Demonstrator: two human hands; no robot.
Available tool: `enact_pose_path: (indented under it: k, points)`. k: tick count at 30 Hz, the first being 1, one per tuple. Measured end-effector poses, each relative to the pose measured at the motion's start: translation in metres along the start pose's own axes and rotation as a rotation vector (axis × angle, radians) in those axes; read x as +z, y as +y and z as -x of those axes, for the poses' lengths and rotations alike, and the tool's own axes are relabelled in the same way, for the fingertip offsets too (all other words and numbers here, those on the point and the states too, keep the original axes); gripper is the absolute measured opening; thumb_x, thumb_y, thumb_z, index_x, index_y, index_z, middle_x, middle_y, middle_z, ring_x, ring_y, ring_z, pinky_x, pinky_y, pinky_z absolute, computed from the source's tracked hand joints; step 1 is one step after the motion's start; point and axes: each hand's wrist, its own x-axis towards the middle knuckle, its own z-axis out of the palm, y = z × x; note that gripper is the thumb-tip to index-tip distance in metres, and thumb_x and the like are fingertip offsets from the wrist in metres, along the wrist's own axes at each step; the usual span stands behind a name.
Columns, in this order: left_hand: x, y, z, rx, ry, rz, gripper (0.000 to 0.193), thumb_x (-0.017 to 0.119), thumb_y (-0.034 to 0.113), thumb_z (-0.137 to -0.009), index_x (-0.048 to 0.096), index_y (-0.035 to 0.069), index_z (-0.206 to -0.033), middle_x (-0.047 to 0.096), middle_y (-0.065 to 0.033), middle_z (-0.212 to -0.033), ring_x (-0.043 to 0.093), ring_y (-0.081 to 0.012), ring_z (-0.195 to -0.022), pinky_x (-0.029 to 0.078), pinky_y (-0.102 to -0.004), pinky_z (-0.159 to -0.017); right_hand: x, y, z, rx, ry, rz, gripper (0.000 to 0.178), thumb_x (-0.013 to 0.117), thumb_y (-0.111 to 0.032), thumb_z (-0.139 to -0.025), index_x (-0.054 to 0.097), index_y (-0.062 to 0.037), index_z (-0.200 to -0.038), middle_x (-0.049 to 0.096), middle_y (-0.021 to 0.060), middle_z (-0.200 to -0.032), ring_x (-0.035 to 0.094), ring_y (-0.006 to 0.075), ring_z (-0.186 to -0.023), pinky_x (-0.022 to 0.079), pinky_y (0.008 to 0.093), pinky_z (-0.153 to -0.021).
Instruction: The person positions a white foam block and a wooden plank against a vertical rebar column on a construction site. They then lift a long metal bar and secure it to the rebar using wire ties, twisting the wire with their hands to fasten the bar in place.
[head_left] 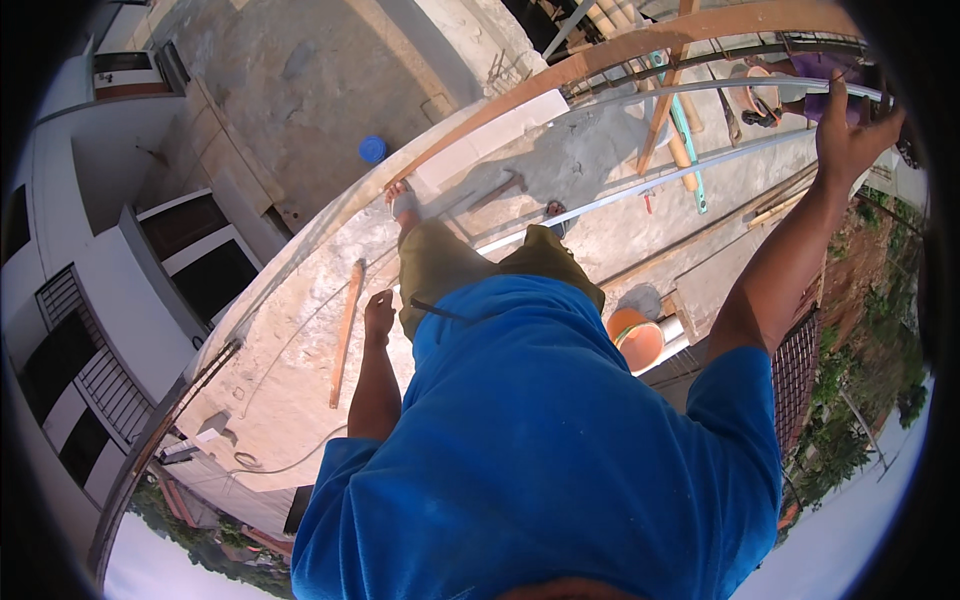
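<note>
My left hand (379,318) hangs low beside my shorts, its fingers curled in. Whether anything is inside them I cannot make out. A long pale metal bar (640,187) runs behind my knees and seems to end close by that hand. Raised at the far right, my right hand (852,140) has its fingers spread, close to the end of a second thin metal bar (780,84). Contact there is unclear. A hammer (497,191) lies on the concrete beyond my feet, and a wooden strip (347,335) lies left of my left hand.
A curved raised edge (600,62) borders the slab, with a lower yard and a blue bucket (372,150) beyond. An orange-lined bucket (636,338) stands at my right. A green level (689,140) and timber lie ahead. Another person (815,100) is partly visible at far right.
</note>
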Motion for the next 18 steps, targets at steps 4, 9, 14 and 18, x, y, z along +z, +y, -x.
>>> enact_pose_path:
  k: [4, 9, 14, 18]
  points:
    - [0.023, 0.046, 0.003, 0.049, -0.105, -0.031, 0.052, 0.064, 0.041, -0.103, 0.064, 0.004, -0.139, 0.075, -0.0168, -0.114, 0.071, -0.0227, -0.1, 0.056, -0.0353, -0.087, 0.01, -0.014, 0.063, 0.217, 0.156, -0.091, 0.091, 0.083, -0.01, -0.088, 0.024, 0.009, -0.154, 0.038, 0.023, -0.154, 0.048, 0.0313, -0.139, 0.047, 0.0444, -0.114]
    - [0.036, 0.074, -0.002, 0.077, -0.288, -0.006, 0.062, 0.063, 0.044, -0.103, 0.057, 0.0, -0.147, 0.066, -0.0191, -0.138, 0.062, -0.0264, -0.128, 0.046, -0.0346, -0.109, -0.004, -0.013, 0.121, 0.402, 0.078, -0.062, 0.083, 0.079, -0.009, -0.091, 0.029, 0.006, -0.155, 0.039, 0.0224, -0.153, 0.051, 0.0318, -0.138, 0.048, 0.0442, -0.112]
    - [0.022, 0.078, -0.012, 0.015, -0.424, 0.13, 0.067, 0.063, 0.044, -0.104, 0.053, -0.002, -0.15, 0.059, -0.0178, -0.148, 0.057, -0.0243, -0.134, 0.042, -0.0331, -0.113, -0.016, -0.005, 0.22, 0.45, -0.412, 0.003, 0.054, 0.073, -0.012, -0.097, 0.054, -0.0084, -0.147, 0.057, 0.0169, -0.143, 0.062, 0.0312, -0.127, 0.052, 0.04, -0.099]
    - [0.012, 0.102, -0.037, 0.049, -0.448, -0.051, 0.065, 0.062, 0.044, -0.105, 0.052, -0.001, -0.151, 0.064, -0.0155, -0.141, 0.061, -0.0215, -0.126, 0.046, -0.0317, -0.108, -0.026, -0.001, 0.359, 0.935, -0.964, -0.052, 0.057, 0.072, -0.027, -0.097, 0.053, -0.0124, -0.149, 0.06, 0.0202, -0.141, 0.067, 0.0352, -0.117, 0.056, 0.0424, -0.094]
